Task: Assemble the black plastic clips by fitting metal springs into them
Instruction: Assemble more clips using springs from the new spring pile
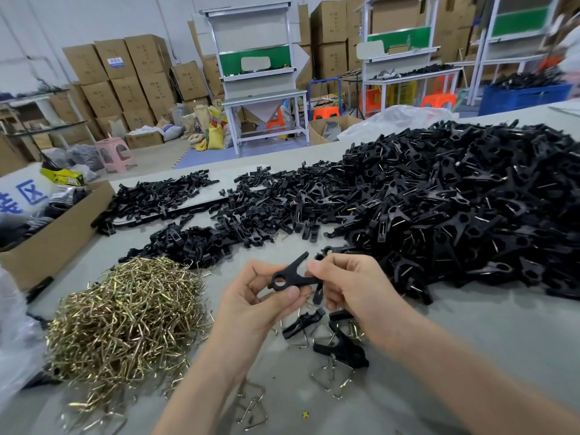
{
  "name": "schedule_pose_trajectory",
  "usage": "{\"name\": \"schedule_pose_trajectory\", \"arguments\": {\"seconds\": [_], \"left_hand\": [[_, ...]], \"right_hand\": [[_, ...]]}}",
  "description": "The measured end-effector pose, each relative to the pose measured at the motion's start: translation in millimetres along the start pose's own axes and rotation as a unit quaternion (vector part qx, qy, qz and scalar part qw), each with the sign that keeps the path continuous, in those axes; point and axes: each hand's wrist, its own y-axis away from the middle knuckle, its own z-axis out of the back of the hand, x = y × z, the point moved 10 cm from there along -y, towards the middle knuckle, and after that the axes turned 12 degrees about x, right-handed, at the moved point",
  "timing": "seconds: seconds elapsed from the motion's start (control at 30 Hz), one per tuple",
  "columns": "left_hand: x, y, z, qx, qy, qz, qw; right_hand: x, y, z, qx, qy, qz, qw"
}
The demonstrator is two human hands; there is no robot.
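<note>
A black plastic clip [290,276] with a round hole at its left end is held above the table between both hands. My left hand [254,304] pinches its holed end with thumb and fingers. My right hand [348,288] pinches its other end with curled fingers. A heap of brass-coloured metal springs [125,315] lies to the left of my hands. Under my hands lie a few black clips [340,343] and loose silver wire springs [332,376]. Whether a spring sits in the held clip is hidden.
A big mound of black clips [455,208] fills the right of the grey table [470,340]. Smaller piles of black clip halves [194,240] lie further back. A cardboard box [53,243] stands at the left edge. Workbenches and stacked cartons are behind.
</note>
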Motion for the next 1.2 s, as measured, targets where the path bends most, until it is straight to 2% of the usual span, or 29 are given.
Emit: {"name": "schedule_pose_trajectory", "arguments": {"seconds": [0.13, 0.23, 0.43, 0.57, 0.67, 0.8, 0.93, 1.07, 1.2], "left_hand": [[4.6, -1.2, -3.4, 0.026, 0.07, 0.024, 0.997], [2.1, -1.6, -7.9, 0.048, 0.055, 0.026, 0.997], [-0.5, -0.5, -9.8, 0.046, -0.15, 0.018, 0.987], [-2.6, -2.7, -8.2, 0.02, -0.29, 0.003, 0.957], [-7.1, -2.3, -4.6, -0.002, -0.338, -0.015, 0.941], [-7.3, -2.5, 0.4, -0.019, -0.346, -0.028, 0.938], [-9.6, -3.6, 0.0, -0.015, -0.367, -0.041, 0.929], [-9.4, -2.7, -8.1, 0.003, -0.399, -0.051, 0.915], [-4.4, -1.5, -6.3, -0.006, -0.381, -0.039, 0.924]], "right_hand": [[-2.0, -2.2, -16.3, 0.108, -0.094, -0.047, 0.989], [0.0, -0.2, -23.7, 0.146, -0.13, -0.058, 0.979], [-6.6, 4.6, -35.0, 0.164, -0.153, -0.086, 0.971], [-16.2, 10.7, -46.7, 0.199, -0.183, -0.136, 0.953], [-17.1, 12.1, -45.9, 0.201, -0.168, -0.151, 0.953], [-19.5, 14.7, -48.8, 0.21, -0.159, -0.157, 0.952], [-19.7, 9.6, -49.1, 0.179, -0.167, -0.107, 0.964], [-15.4, 2.2, -35.7, 0.102, -0.156, -0.045, 0.981], [-11.7, 1.1, -30.9, 0.062, -0.16, 0.009, 0.985]]}}
